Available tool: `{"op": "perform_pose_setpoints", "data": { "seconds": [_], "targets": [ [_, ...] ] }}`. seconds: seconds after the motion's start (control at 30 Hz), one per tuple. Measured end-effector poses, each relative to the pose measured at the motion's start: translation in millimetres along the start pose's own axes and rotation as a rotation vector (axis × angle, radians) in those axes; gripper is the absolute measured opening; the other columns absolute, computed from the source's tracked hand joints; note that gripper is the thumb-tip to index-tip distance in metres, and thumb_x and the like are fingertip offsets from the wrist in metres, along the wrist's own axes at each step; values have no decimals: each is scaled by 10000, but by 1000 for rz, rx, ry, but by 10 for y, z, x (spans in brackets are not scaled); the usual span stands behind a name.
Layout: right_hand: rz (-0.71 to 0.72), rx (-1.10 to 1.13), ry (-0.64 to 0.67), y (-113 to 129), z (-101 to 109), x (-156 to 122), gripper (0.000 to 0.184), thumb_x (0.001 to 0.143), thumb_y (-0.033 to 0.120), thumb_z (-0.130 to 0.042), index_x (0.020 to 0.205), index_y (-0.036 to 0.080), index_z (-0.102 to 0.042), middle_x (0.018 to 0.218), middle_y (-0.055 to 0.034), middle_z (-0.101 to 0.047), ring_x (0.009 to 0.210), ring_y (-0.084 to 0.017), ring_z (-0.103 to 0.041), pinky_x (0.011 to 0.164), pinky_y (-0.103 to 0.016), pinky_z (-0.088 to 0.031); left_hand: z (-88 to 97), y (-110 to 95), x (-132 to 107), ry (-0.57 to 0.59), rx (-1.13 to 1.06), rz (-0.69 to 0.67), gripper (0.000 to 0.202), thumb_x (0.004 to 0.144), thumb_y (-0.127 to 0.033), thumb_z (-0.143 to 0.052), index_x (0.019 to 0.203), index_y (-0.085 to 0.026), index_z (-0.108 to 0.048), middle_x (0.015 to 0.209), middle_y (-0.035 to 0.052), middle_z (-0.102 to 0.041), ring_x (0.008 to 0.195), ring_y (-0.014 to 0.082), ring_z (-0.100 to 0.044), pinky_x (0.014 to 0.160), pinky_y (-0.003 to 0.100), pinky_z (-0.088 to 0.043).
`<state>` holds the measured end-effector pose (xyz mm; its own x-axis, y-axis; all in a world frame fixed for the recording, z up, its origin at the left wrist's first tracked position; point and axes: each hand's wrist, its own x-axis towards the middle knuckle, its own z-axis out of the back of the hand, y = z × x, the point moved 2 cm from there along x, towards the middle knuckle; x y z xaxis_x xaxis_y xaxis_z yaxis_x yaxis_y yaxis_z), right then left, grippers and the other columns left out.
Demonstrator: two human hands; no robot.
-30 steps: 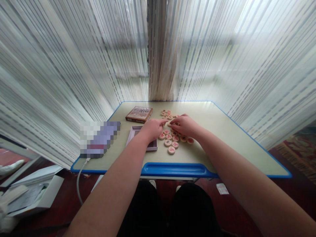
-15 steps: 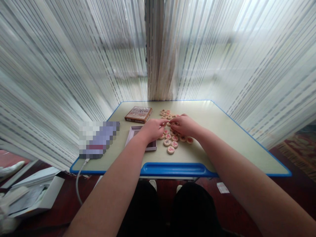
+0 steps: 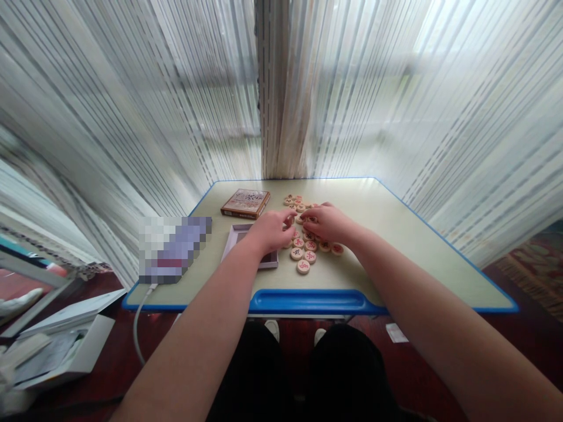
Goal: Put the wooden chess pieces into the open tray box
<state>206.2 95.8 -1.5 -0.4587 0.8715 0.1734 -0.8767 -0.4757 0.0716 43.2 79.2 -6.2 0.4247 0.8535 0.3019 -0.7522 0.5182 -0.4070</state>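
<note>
Head view: left hand [image 3: 269,231] and right hand [image 3: 332,223] curl, fingertips meeting over discs [image 3: 310,256], pinch unclear; better to lift one cleanly.

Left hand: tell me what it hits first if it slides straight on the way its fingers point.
Probably the Chinese chess pieces just past the left hand fingertips, with the right hand close behind them. The depth between them is hard to judge.

Blue-edged table [image 3: 396,234]: brown box [image 3: 245,203] toward the far left, grey tray [image 3: 235,236] just nearer, wooden discs [image 3: 303,266] clustered mid-table.
</note>
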Motion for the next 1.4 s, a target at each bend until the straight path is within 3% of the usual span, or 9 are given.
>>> {"op": "perform_pose_setpoints", "data": {
  "seconds": [0.53,0.9,1.13,1.4],
  "targets": [
    [13,-12,24,11,6,-1,310,849,289,-468,1064,187,-668,1023,-81,-695,971,-208,-591,937,-325,-338,2,12,21,-22,44,-26,370,823,-287,-516,1167,-191,-613,968,58,-710,938,210,-628,867,330,-479],
    [-14,-20,22,-11,-29,-1,326,851,308,-465,1090,205,-661,1073,-80,-679,1000,-218,-574,922,-318,-346,-16,25,38,0,27,-11,188,798,-236,-557,956,-176,-638,942,50,-707,874,194,-641,826,317,-496],
    [-7,-22,16,-29,-49,8,345,853,328,-461,1111,202,-653,1084,-87,-679,1000,-228,-571,909,-329,-361,-9,23,34,-9,84,19,225,804,-232,-513,955,-173,-669,963,63,-709,894,201,-644,838,315,-502],
    [-11,97,-64,-24,-43,12,250,835,303,-510,948,219,-716,963,-47,-713,952,-225,-567,863,-322,-408,-29,44,38,10,79,3,302,788,-164,-454,986,-175,-682,983,61,-713,942,200,-641,885,323,-486]
  ]
}}
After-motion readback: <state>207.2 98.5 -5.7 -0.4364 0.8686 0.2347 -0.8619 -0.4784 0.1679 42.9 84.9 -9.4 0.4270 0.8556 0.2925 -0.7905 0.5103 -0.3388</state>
